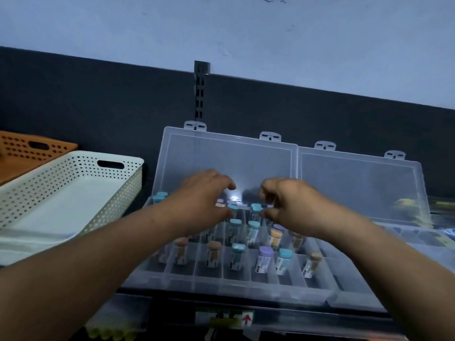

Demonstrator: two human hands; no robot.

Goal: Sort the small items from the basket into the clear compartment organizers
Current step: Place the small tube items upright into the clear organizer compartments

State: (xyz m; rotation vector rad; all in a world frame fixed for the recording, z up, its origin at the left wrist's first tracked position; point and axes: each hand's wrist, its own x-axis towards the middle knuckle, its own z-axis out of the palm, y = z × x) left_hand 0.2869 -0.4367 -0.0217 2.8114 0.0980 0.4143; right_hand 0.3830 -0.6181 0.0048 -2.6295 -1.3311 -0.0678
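Note:
A clear compartment organizer [236,289] lies open in front of me, its lid [221,156] leaning back against the dark panel. Several small vials with teal, purple, orange and brown caps stand in its compartments. My left hand [204,198] hovers over the back rows with fingers spread and curved, its thumb beside a teal-capped vial [232,208]. My right hand [290,205] hovers close by with fingers curled, its thumb next to another teal-capped vial [256,207]. Motion blur hides whether either hand touches a vial. The white perforated basket [110,158] stands to the left, and its visible floor looks bare.
A second clear organizer [364,185] stands open to the right, with something yellow blurred at its far end. An orange perforated basket [29,148] sits behind the white one. Below the front edge are a box of yellow-tipped items [110,333] and a red-arrow label [247,318].

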